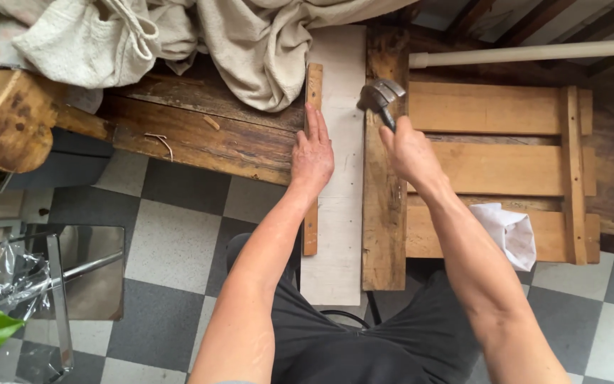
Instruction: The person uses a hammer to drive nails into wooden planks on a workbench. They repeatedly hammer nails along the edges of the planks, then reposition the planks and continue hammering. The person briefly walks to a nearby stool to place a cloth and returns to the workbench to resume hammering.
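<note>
Fingers point(315, 122) of the left hand point(312, 155) lie flat and unclenched, pressing a thin wooden strip point(311, 213) against the left edge of the pale board point(337, 235). Right of that board, the right hand point(410, 153) is clenched around a hammer point(380, 96), whose metal head hovers over a dark plank point(382, 227). Further right of the board sits a slatted pallet point(495, 167) with a white rag point(513, 231). Beyond the board's far end, cream cloth point(250, 43) is heaped.
</note>
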